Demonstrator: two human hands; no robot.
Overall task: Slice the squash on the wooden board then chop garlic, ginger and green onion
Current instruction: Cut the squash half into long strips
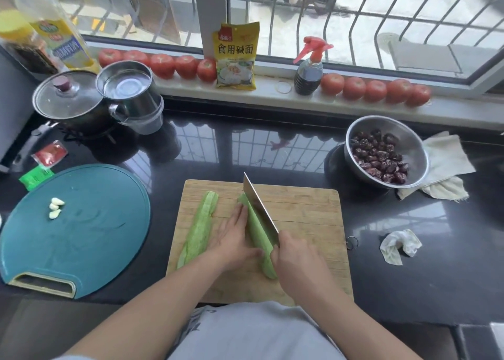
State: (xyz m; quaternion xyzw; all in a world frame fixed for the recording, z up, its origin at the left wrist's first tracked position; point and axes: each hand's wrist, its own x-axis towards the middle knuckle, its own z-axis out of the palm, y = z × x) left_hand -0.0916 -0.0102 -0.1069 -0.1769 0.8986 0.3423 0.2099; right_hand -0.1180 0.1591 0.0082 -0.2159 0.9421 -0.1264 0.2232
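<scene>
With the wooden board (305,215) taken as the landmark, a round teal cutting board (90,239) is seen lying to its left on the dark counter (409,223), with peeled garlic cloves (56,207) resting on its left part; further back on that side a lidded pot (69,98) and a steel cup (128,87) are placed, and two small packets (43,166) lie just behind the teal board; on the wooden board's left portion a long piece of peeled squash (200,226) is laid lengthwise, cut face up; just right of it the left hand (231,239) is pressed flat, fingers straight, against the side of a second squash piece (259,237) at the board's middle, the thumb resting along that piece's near end; a cleaver (259,204) is set lengthwise along the top of this second piece, its tip pointing away from the person; the cleaver's handle is gripped by the right hand (297,258), fingers curled around it, above the board's near middle; behind the board, on the window sill (272,95), rows of tomatoes (373,89), a yellow packet (236,57) and a spray bottle (309,70) are lined up; to the right rear of the board a steel bowl (409,133) of dark red dates (380,155) is set on a pale cloth (447,166); to the board's right a crumpled tissue (399,246) lies on the counter.
</scene>
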